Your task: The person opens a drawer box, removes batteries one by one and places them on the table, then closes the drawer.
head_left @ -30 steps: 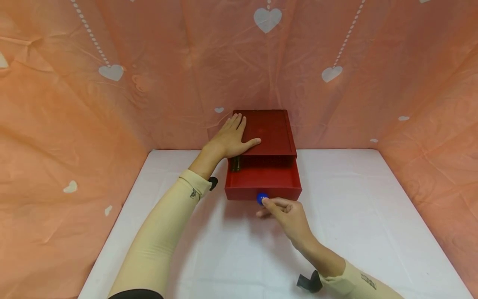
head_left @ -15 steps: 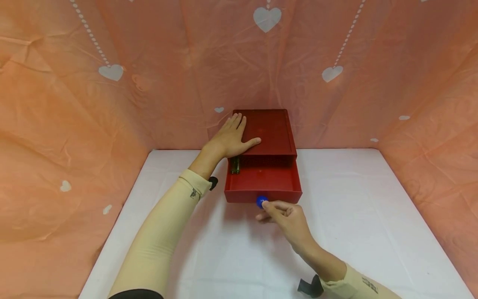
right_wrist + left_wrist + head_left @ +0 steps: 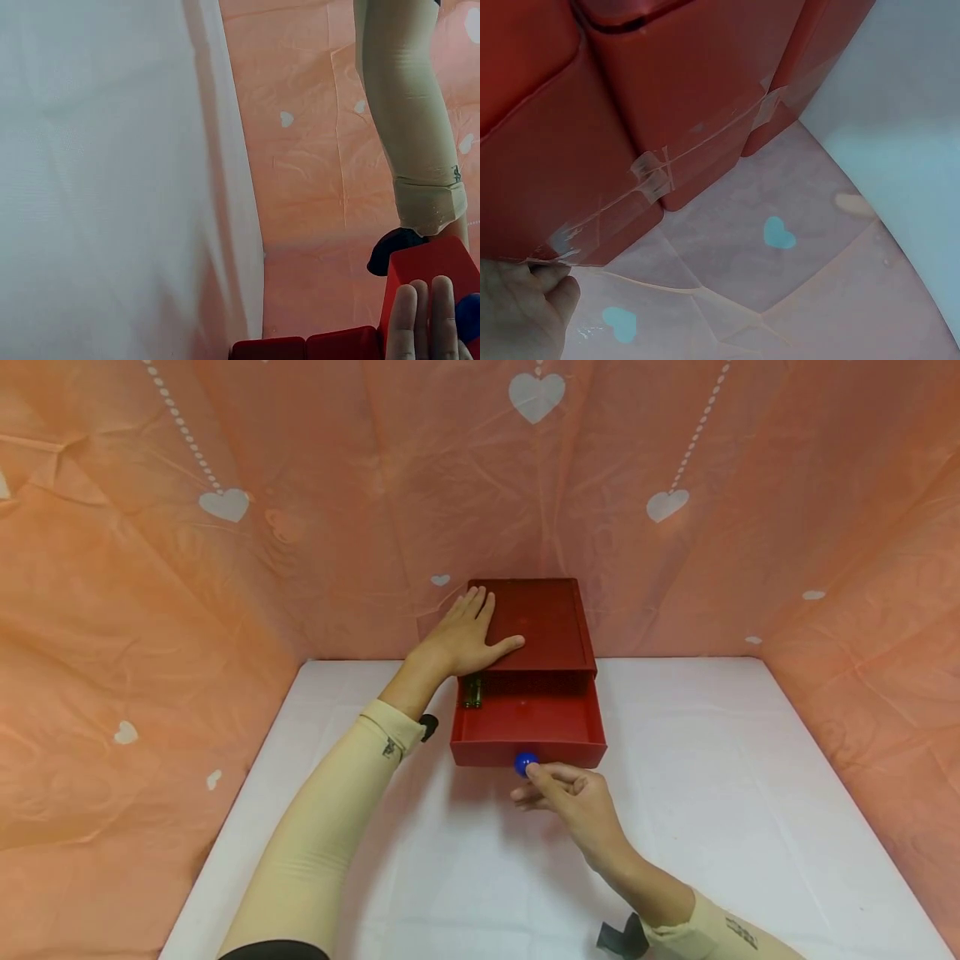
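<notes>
A person's two bare hands work at a red cabinet (image 3: pixel 543 627), which stands at the middle of the far edge of a white bench (image 3: pixel 720 777). The left arm, in a beige sleeve (image 3: pixel 322 852), reaches nearly straight from the near edge, left of the middle, slanting up and rightward. The left hand (image 3: pixel 459 639) lies flat, palm down, on the left side of the cabinet's top. Its fingers are straight, slightly spread and pointing away from the person; the thumb stretches out to the right across the top.

The right forearm, in a second sleeve (image 3: pixel 712 931), comes in from the right part of the near edge and angles up and leftward. The right hand (image 3: pixel 577 802) pinches a round blue knob (image 3: pixel 524 765) between thumb and index finger; the other fingers extend leftward, lower than the knob. In the right wrist view, three fingers are straight, side by side, before the drawer front.

The knob sits at the middle of the front of the top drawer (image 3: pixel 528 722), which stands partly out toward the near edge. A small dark green object (image 3: pixel 472 692) lies at the drawer's left wall; what it is cannot be told. Below are shut lower drawers (image 3: pixel 270 349), and clear tape (image 3: pixel 652 176) runs along the cabinet's outside.
</notes>
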Available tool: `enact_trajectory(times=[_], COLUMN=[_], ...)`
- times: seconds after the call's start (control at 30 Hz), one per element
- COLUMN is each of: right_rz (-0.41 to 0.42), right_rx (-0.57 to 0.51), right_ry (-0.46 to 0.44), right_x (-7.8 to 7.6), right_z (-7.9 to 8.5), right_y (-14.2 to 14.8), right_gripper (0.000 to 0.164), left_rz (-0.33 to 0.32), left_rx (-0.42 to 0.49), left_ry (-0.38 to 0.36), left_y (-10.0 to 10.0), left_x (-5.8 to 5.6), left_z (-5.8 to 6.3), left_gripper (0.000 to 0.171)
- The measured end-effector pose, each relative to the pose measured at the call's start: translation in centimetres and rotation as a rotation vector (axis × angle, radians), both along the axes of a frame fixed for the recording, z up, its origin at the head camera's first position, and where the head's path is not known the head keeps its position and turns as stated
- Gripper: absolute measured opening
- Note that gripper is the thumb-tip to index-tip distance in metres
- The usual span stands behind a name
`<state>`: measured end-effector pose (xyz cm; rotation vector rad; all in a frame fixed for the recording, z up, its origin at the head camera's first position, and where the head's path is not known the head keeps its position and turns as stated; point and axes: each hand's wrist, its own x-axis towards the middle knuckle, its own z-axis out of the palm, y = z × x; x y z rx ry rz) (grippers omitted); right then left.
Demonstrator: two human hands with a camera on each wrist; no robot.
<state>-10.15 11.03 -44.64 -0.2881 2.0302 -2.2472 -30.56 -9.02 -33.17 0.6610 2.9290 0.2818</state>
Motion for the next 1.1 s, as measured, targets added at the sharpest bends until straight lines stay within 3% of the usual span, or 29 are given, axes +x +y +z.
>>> enact_trajectory(times=[0.3, 1.1], right_rz=[0.002, 0.013], right_rx=[-0.029, 0.079], right_ry=[-0.026, -0.059], right_x=[0.0, 1.8], right_z=[-0.1, -0.2], right_y=[-0.3, -0.1], right_gripper=[0.030, 0.026], left_rz=[0.001, -0.004], left_rx=[0.006, 0.000], left_ry=[-0.009, -0.021], left_y=[0.1, -0.1], left_x=[0.1, -0.2], left_z=[0.2, 0.1], left_gripper=[0.101, 0.101])
